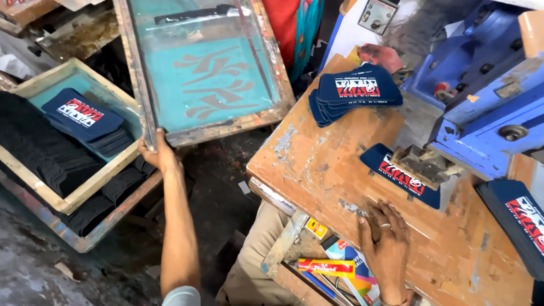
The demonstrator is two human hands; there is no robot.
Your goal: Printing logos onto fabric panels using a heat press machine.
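Observation:
My left hand (pixel 157 154) grips the lower corner of a screen-printing frame (pixel 207 71) with a teal mesh and a grey stencil pattern, held tilted up off the floor. My right hand (pixel 387 242) rests flat, fingers spread, on the worn wooden table (pixel 323 164), with a ring on one finger. Just beyond that hand a navy printed fabric piece (pixel 401 173) lies under the clamp of a blue machine (pixel 487 90). A stack of the same navy printed pieces (pixel 356 89) sits at the table's far side.
A wooden tray (pixel 79 195) on the left holds navy printed pieces (pixel 85 116) and dark stacks. Another printed piece (pixel 518 218) lies at the right edge. A shelf under the table holds a tube (pixel 326 266) and papers. Someone's hand (pixel 381 55) shows behind the stack.

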